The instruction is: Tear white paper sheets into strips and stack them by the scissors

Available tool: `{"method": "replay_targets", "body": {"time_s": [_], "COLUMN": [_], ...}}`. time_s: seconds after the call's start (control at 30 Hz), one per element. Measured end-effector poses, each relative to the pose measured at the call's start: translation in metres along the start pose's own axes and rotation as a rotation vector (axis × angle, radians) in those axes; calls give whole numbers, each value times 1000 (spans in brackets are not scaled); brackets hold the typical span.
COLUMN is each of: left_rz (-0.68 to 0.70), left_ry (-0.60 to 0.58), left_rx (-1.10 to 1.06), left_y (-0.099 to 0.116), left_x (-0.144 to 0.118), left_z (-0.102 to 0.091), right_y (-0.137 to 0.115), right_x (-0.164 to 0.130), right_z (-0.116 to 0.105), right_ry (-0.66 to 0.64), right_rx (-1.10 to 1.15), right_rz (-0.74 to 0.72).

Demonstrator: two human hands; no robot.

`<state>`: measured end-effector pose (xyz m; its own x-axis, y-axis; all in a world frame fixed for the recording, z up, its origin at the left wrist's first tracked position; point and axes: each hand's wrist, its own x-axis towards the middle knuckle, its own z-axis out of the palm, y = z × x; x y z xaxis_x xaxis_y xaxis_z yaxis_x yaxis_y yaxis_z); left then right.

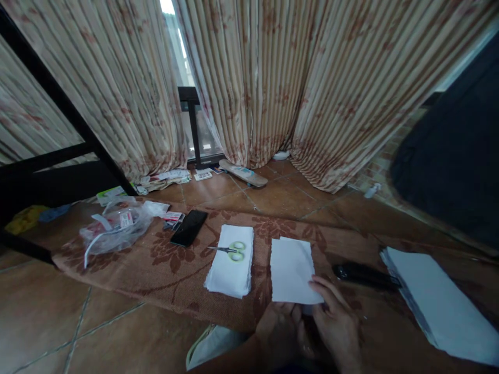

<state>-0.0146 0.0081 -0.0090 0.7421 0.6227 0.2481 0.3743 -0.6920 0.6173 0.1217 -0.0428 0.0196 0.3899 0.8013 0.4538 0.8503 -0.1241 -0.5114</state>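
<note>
On a brown patterned rug (163, 265) laid over a tiled floor (58, 322), a person's two hands meet at the near edge of a white sheet of paper (291, 267) that lies flat near the middle of the scene. The right hand (337, 324) rests its fingers on the sheet's near right corner, pinching it; the left hand (278, 324) sits just beside it at the sheet's near edge, its fingers curled in, though whether it grips the paper cannot be told. Left of the sheet lies a stack of white paper pieces (231, 259) with a pair of green-handled scissors (230, 251) on top. To the right of the sheet lies a dark stapler-like tool (364, 275), and beyond it a larger pile of white sheets (440, 306) runs toward the near right. Farther left, a black phone (189, 227) lies on the rug beside a crumpled clear plastic bag (117, 226). At the far side, striped floral curtains (273, 78) hang to the floor, with a small skateboard (244, 173) and scattered cards at their foot. A black frame (58, 98) crosses the far left.
</note>
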Motion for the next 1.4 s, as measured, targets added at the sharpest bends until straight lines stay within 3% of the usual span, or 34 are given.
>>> {"method": "replay_targets", "body": {"time_s": [0.1,0.27,0.67,1.03,1.4], "left_rz": [57,102,88,139,188], "left_ry": [-92,-85,-100,0,-60], "left_rx": [95,175,231,255,311], "left_y": [-1,-1,-3,-12,-18], "left_x": [-4,-3,-3,-7,-6], "left_z": [-1,-2,2,12,16], "right_y": [18,32,30,34,31], "right_x": [-6,-17,-15,-18,-14], "right_z": [9,22,15,18,16], "right_ry": [-54,-107,-132,-69,-110], "right_rx": [-64,-109,-68,-125,-162], "right_rz": [23,45,62,33,17]}}
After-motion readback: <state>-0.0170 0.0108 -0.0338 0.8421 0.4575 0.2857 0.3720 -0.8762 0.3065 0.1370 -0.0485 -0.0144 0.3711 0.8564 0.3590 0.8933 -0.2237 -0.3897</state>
